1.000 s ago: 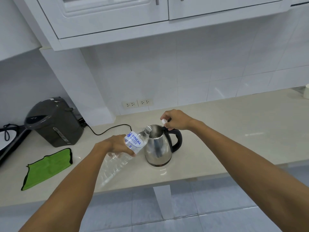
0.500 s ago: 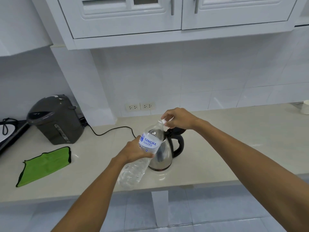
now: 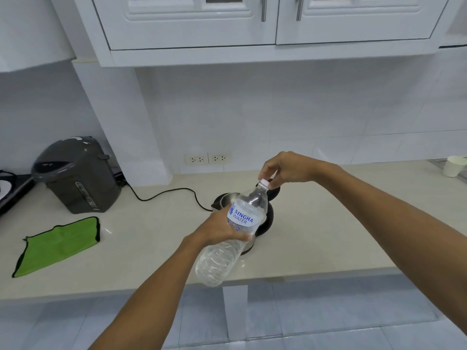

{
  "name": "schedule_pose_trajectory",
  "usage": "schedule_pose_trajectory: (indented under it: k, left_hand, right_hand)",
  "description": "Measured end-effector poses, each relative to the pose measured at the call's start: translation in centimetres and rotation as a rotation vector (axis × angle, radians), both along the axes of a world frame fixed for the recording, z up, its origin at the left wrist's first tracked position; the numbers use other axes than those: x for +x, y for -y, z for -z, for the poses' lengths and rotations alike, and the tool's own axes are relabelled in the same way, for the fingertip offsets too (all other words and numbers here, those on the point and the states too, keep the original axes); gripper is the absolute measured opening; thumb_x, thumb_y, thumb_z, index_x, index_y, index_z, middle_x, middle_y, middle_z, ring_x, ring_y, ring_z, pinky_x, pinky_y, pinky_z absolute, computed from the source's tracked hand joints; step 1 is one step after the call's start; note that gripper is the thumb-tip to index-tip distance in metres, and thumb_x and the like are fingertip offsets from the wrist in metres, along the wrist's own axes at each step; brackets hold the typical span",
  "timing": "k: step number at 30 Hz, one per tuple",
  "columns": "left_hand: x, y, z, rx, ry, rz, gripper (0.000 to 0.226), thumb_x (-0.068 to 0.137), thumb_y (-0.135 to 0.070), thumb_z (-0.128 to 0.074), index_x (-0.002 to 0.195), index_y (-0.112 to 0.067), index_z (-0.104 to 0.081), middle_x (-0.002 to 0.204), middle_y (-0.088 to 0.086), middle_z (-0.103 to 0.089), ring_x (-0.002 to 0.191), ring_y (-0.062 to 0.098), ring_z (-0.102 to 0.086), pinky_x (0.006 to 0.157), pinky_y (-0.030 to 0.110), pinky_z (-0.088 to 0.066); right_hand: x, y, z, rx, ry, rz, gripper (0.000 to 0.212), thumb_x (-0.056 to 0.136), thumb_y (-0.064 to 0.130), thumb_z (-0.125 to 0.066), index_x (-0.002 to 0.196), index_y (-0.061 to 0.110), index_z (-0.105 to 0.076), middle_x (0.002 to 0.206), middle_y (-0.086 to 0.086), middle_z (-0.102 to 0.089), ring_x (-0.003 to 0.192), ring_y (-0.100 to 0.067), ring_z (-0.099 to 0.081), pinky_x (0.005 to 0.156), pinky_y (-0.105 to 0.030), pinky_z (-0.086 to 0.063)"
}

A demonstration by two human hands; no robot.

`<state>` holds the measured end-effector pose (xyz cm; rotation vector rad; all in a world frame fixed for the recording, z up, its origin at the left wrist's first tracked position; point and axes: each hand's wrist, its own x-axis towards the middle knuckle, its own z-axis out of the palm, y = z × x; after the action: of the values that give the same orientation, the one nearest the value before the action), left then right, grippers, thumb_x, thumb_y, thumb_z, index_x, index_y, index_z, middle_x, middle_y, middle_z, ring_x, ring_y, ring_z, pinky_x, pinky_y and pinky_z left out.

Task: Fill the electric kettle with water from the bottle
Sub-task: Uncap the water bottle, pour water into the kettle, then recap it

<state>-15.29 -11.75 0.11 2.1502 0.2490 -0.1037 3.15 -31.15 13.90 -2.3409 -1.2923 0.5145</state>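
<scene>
1. Where the label faces the camera, "SINGHA WATER" printed in blue on the clear bottle [image 3: 235,231].
2. Left hand [image 3: 222,227] wrapped tight round the bottle's middle, grip closed, bottle tilted with neck up and to the right.
3. Right hand [image 3: 285,169] pinching the white cap [image 3: 264,183] on the neck, fingertips closed.
4. Steel kettle [image 3: 265,215] on the tabletop [image 3: 328,236] directly behind the bottle, lid open.
5. Green cloth [image 3: 59,245] lying far left.

My left hand [image 3: 222,227] is wrapped around the clear plastic water bottle [image 3: 235,233], arm outstretched; my right hand [image 3: 285,169] pinches its white cap [image 3: 264,183] from above.
</scene>
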Motion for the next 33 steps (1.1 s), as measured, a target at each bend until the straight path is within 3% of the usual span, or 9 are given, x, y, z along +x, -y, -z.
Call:
schedule_pose_trajectory:
  k: [2,5,8,12,16,21,28,33]
  left_hand:
    - [0.0,0.3,0.1,-0.002,0.003,0.002,0.067,0.071,-0.039,-0.099,0.126,-0.042,-0.063,0.113,-0.021,-0.076,0.104,-0.001,-0.071,0.086,0.020,-0.051]
    - [0.2,0.5,0.1,-0.012,0.014,0.012,0.067,0.069,-0.040,-0.099,0.126,-0.043,-0.063,0.113,-0.021,-0.076,0.105,-0.001,-0.071,0.089,0.022,-0.053]
    - [0.4,0.6,0.1,-0.016,0.017,0.007,0.070,0.068,-0.044,-0.099,0.127,-0.044,-0.063,0.115,-0.021,-0.076,0.107,0.002,-0.072,0.094,0.026,-0.056]
    - [0.3,0.3,0.3,-0.024,0.036,-0.013,0.067,0.068,-0.043,-0.100,0.125,-0.044,-0.064,0.115,-0.020,-0.077,0.105,0.002,-0.073,0.093,0.027,-0.058]
    - [0.4,0.3,-0.3,-0.046,0.052,-0.012,0.067,0.070,-0.039,-0.100,0.127,-0.042,-0.065,0.116,-0.021,-0.077,0.106,0.000,-0.073,0.093,0.026,-0.058]
    - [0.3,0.2,-0.2,-0.021,0.038,-0.015,0.068,0.069,-0.041,-0.100,0.127,-0.043,-0.064,0.114,-0.022,-0.076,0.104,-0.002,-0.072,0.093,0.024,-0.056]
    - [0.0,0.5,-0.2,-0.010,0.035,-0.016,0.068,0.068,-0.041,-0.100,0.126,-0.043,-0.064,0.114,-0.023,-0.076,0.105,-0.002,-0.071,0.091,0.022,-0.055]
    - [-0.2,0.7,-0.1,-0.005,0.035,-0.029,0.071,0.067,-0.044,-0.100,0.127,-0.044,-0.063,0.114,-0.023,-0.076,0.100,-0.007,-0.071,0.086,0.020,-0.054]
  right_hand:
    - [-0.3,0.0,-0.2,-0.053,-0.045,0.034,0.014,0.088,0.030,-0.078,0.099,0.020,-0.078,0.086,0.006,-0.081,0.076,-0.006,-0.077,0.079,-0.020,-0.054]
    - [-0.6,-0.3,0.3,-0.111,0.068,0.089,0.035,0.094,0.048,-0.067,0.094,0.013,-0.073,0.075,0.003,-0.078,0.059,-0.009,-0.075,0.073,-0.023,-0.054]
    - [-0.7,-0.8,1.0,-0.113,0.155,0.113,0.042,0.097,0.053,-0.059,0.098,0.012,-0.067,0.072,0.005,-0.074,0.050,-0.010,-0.068,0.070,-0.028,-0.054]
    - [-0.5,-0.6,1.0,-0.041,0.031,0.074,0.036,0.095,0.051,-0.064,0.110,0.018,-0.067,0.087,0.000,-0.077,0.067,-0.012,-0.076,0.076,-0.030,-0.062]
    - [0.2,-0.2,1.0,0.036,-0.142,-0.008,0.035,0.097,0.030,-0.070,0.130,0.020,-0.065,0.100,-0.009,-0.075,0.089,-0.024,-0.076,0.081,-0.036,-0.065]
    - [0.8,-0.3,1.1,0.034,-0.146,0.004,0.030,0.092,0.030,-0.076,0.117,0.015,-0.073,0.090,-0.007,-0.079,0.083,-0.025,-0.078,0.082,-0.033,-0.063]
    - [0.6,-0.6,1.1,0.007,-0.084,0.004,0.029,0.093,0.041,-0.072,0.104,0.014,-0.075,0.076,0.003,-0.074,0.072,-0.019,-0.074,0.067,-0.021,-0.056]
    - [0.6,-0.5,1.2,0.003,-0.093,-0.017,0.027,0.094,0.041,-0.071,0.105,0.016,-0.076,0.080,0.002,-0.077,0.079,-0.020,-0.077,0.076,-0.028,-0.060]
